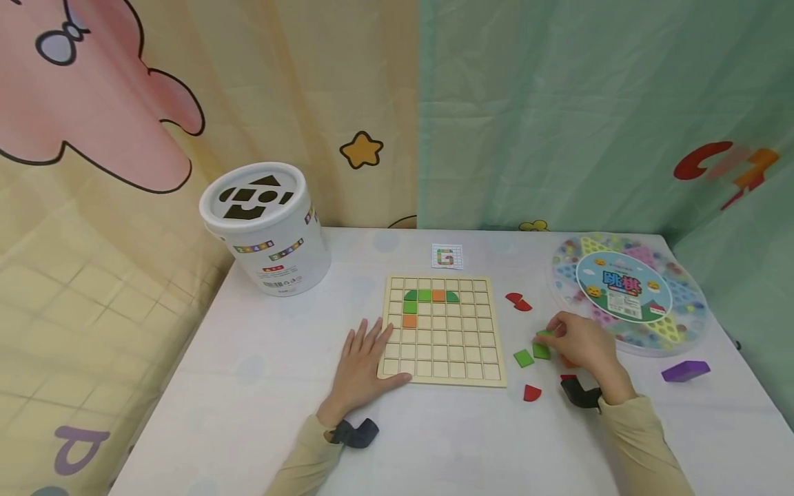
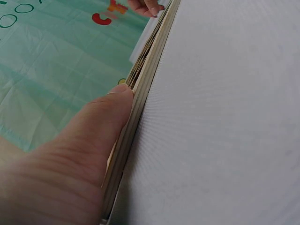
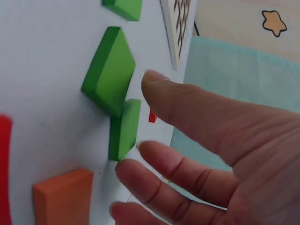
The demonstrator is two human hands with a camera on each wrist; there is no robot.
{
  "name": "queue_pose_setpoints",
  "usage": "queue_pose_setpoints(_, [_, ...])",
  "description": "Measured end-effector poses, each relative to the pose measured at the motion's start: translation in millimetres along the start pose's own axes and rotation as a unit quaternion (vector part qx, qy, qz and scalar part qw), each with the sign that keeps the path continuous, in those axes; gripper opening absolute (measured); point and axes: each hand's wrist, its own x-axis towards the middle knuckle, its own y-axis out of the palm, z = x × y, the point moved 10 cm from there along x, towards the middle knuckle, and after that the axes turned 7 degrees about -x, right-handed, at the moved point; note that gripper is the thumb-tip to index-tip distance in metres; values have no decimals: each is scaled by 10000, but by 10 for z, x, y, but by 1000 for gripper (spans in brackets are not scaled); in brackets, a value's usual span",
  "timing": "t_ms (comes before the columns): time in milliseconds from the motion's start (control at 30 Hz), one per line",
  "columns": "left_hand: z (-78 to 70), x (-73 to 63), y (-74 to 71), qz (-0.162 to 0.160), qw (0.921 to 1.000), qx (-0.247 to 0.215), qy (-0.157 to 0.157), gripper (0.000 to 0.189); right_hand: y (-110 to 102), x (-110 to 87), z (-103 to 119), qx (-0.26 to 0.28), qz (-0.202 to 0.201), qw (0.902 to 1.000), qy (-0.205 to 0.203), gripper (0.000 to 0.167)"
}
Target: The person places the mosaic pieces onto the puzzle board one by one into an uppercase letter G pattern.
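Observation:
A square wooden grid board (image 1: 459, 351) lies on the table, with green and orange square tiles and green quarter-round pieces in its upper left cells. My left hand (image 1: 362, 368) rests on the board's left side, fingers spread, its thumb (image 2: 101, 124) along the near edge. Over on the right, my right hand (image 1: 583, 344) reaches down at a small group of green square tiles. Its thumb and fingers stand apart in the right wrist view, fingertips right beside a green tile (image 3: 125, 131). Another green tile (image 3: 110, 72) lies just in front of the thumb.
Red quarter-round pieces (image 1: 531, 393) and an orange tile (image 3: 63, 197) lie near the right hand. A pattern card (image 1: 447, 256) is behind the board. A white bucket (image 1: 282, 255) stands back left; a round board-game box (image 1: 626, 289) and purple block (image 1: 685, 371) lie right.

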Motion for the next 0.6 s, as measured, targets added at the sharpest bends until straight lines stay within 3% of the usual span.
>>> queue_pose_setpoints(267, [29,-2,16,54,10000,31,-71,95,28,7,-61,-178,-30,9997,163,39])
queue_pose_setpoints(467, [25,-6,24,35,10000,36,-37,95,63,77,-17,42,82,9999,131,35])
queue_pose_setpoints(600, [25,-8,31,75,9999,20,-64,95,63,91,44,107,-132,9998,62,30])
